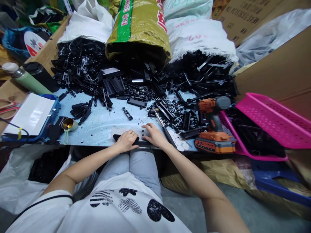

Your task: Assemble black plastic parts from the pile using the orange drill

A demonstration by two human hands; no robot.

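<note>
My left hand (126,140) rests at the near edge of the light blue table (102,124), fingers curled over a flat black plastic part (116,137) that lies on a pale board. My right hand (153,134) sits just to its right, fingers bent and pressing down on the same board near small loose pieces. A hammer (163,124) lies slantwise right beside my right hand. Heaps of black plastic parts (136,81) cover the far half of the table.
An orange cordless drill (212,124) stands at the right, next to pink baskets (267,119) holding black parts. Open sacks (138,29) spill parts at the back. At the left are a green bottle (29,81), a blue tray (52,111), a small brass cup (68,124) and scissors (7,106).
</note>
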